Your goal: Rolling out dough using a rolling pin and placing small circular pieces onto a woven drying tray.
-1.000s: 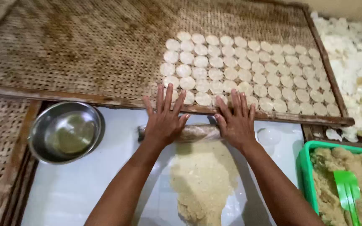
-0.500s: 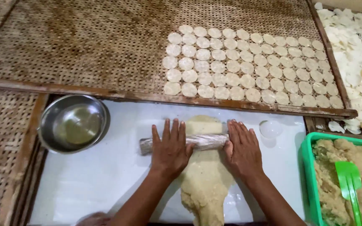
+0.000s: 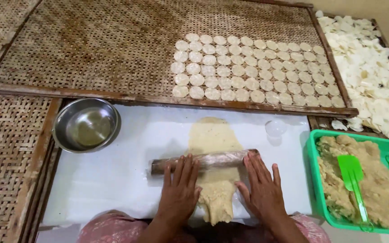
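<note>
A long sheet of pale yellow dough (image 3: 213, 137) lies on a white board (image 3: 113, 180) in front of me. Across it lies a wooden rolling pin (image 3: 212, 160) wrapped in clear film. My left hand (image 3: 179, 191) rests flat with its fingertips on the pin's left part. My right hand (image 3: 262, 189) lies flat at the pin's right end, fingers spread. Both palms press down; neither hand grips the pin.
A steel bowl (image 3: 86, 124) with liquid sits at the board's left. A small clear cup (image 3: 275, 128) stands at the right. A green tub (image 3: 314, 148) of crumbly dough holds a green scraper (image 3: 352, 175). Beyond, a woven tray (image 3: 91, 49) carries several rows of dough rounds (image 3: 248, 67). White chips (image 3: 374, 76) pile at far right.
Both hands have drawn the rolling pin back toward me along the dough. The dough sheet now shows flattened and longer beyond the pin.
</note>
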